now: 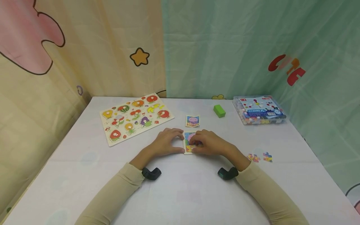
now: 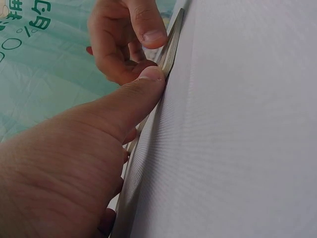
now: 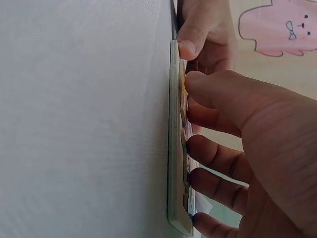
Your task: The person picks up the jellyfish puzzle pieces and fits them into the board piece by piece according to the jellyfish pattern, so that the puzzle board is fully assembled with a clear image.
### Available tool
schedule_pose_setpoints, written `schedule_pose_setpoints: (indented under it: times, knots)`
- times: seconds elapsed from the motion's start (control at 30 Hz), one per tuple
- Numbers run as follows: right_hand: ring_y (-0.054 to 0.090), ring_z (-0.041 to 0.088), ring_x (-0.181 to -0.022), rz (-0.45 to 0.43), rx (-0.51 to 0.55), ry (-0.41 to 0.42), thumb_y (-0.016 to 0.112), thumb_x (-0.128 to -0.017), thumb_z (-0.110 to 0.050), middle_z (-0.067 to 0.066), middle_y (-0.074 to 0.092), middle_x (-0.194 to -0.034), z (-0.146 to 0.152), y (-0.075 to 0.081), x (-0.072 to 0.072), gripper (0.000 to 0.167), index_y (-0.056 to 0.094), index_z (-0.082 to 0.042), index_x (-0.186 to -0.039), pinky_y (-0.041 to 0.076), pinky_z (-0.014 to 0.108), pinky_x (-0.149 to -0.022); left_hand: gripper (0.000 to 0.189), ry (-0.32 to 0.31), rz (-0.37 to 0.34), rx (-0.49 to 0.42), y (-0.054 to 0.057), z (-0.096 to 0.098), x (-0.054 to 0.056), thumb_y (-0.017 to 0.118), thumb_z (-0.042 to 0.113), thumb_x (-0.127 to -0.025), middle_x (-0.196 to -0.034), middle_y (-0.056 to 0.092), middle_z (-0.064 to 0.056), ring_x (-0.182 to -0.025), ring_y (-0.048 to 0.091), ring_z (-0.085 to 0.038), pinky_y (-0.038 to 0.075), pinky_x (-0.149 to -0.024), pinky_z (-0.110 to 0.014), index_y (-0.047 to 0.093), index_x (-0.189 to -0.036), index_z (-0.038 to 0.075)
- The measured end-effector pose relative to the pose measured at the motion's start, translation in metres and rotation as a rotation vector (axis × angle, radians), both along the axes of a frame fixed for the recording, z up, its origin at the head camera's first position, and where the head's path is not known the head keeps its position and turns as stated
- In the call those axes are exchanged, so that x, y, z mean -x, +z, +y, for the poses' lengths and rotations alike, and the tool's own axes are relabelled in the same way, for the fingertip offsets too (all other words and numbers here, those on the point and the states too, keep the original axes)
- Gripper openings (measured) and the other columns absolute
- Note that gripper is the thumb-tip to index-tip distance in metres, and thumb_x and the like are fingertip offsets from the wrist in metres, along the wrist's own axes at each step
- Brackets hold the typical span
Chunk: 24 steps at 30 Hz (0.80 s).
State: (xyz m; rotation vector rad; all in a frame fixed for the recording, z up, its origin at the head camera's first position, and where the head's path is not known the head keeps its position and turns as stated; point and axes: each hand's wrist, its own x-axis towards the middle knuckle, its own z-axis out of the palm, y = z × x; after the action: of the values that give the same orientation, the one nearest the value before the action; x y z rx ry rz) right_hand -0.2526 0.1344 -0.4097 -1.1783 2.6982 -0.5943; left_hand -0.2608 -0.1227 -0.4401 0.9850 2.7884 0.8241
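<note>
A small jigsaw puzzle (image 1: 189, 149) with a pink cartoon figure sits in a pale frame on the table in front of the person. The left hand (image 1: 167, 142) holds the frame's left side, its thumb at the near corner and its fingers at the far one. In the left wrist view, the thumb (image 2: 151, 74) presses against the frame's edge. The right hand (image 1: 209, 142) is bent over the puzzle and covers its right part. Its thumb and index finger pinch at a yellow puzzle piece (image 3: 183, 87) on the frame, while the other fingertips touch the surface.
A picture card (image 1: 192, 121) lies beyond the puzzle. Loose jigsaw pieces (image 1: 267, 157) lie right of the right forearm. A fruit peg board (image 1: 135, 117) is at back left. A green block (image 1: 219, 111) and a clear box of beads (image 1: 258, 110) are at back right.
</note>
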Motion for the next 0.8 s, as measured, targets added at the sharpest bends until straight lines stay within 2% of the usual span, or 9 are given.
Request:
schedule_pose_setpoints:
  times: [0.17, 0.37, 0.53, 0.8]
  knots:
    - [0.051, 0.012, -0.091, 0.029, -0.056, 0.035, 0.076, -0.092, -0.029, -0.010, 0.060, -0.100, 0.0013, -0.0001, -0.0004, 0.031, 0.071, -0.024, -0.121, 0.043, 0.033, -0.079, 0.050, -0.002, 0.004, -0.006, 0.0018, 0.0002, -0.0014, 0.079, 0.054, -0.083, -0.149, 0.050, 0.001, -0.132, 0.043, -0.026, 0.035, -0.103, -0.053, 0.067, -0.119, 0.022]
    - [0.047, 0.012, -0.091, 0.010, -0.123, 0.065, 0.075, -0.092, -0.035, -0.009, 0.057, -0.104, 0.0031, 0.0020, -0.0015, 0.035, 0.070, -0.030, -0.127, 0.042, 0.033, -0.077, 0.049, 0.006, -0.013, 0.003, 0.0027, 0.0001, -0.0029, 0.079, 0.053, -0.084, -0.150, 0.050, 0.001, -0.133, 0.043, -0.025, 0.035, -0.103, -0.052, 0.067, -0.119, 0.022]
    - [0.048, 0.013, -0.092, -0.001, -0.105, 0.075, 0.074, -0.093, -0.035, -0.009, 0.057, -0.104, 0.0041, 0.0010, -0.0002, 0.034, 0.070, -0.030, -0.127, 0.041, 0.034, -0.079, 0.049, 0.008, -0.015, -0.001, 0.0029, -0.0005, -0.0038, 0.079, 0.054, -0.083, -0.150, 0.050, 0.001, -0.132, 0.043, -0.025, 0.035, -0.103, -0.051, 0.067, -0.119, 0.022]
    - [0.048, 0.012, -0.091, -0.030, -0.044, 0.055, 0.071, -0.096, -0.030, -0.011, 0.056, -0.099, 0.0056, 0.0019, 0.0020, 0.019, 0.072, -0.028, -0.115, 0.041, 0.035, -0.080, 0.049, 0.000, 0.001, -0.008, 0.0026, 0.0001, -0.0020, 0.078, 0.055, -0.084, -0.149, 0.050, 0.000, -0.132, 0.043, -0.026, 0.035, -0.102, -0.052, 0.067, -0.118, 0.022]
